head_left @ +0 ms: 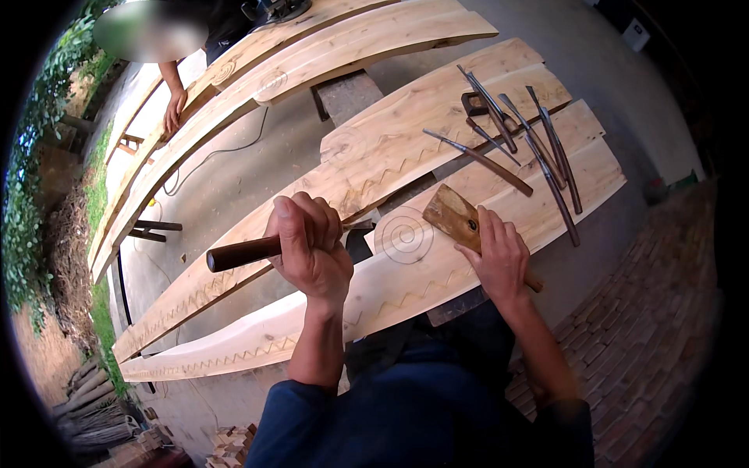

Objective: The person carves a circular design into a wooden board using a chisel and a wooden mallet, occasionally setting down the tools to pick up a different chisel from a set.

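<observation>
My left hand [310,246] is raised over the boards, its fist closed round the dark round wooden handle of a chisel [243,254]. The handle's butt points left, and the blade is hidden from me. Lower right of it, my right hand [499,253] grips a wooden mallet [451,212] with a blocky, worn head. Its handle end shows beyond my palm. Beneath the mallet lies a long curved board [312,316] with carved concentric rings [406,235] and a zigzag line along its edge. A second zigzag-carved board [257,242] lies just beyond.
Several dark-handled chisels [488,165] and a small saw-like tool [477,105] lie on the boards at right. Past a gap with a cable [226,150], another person's hand [175,109] rests by further long planks [312,66]. A power tool [282,9] sits at the top.
</observation>
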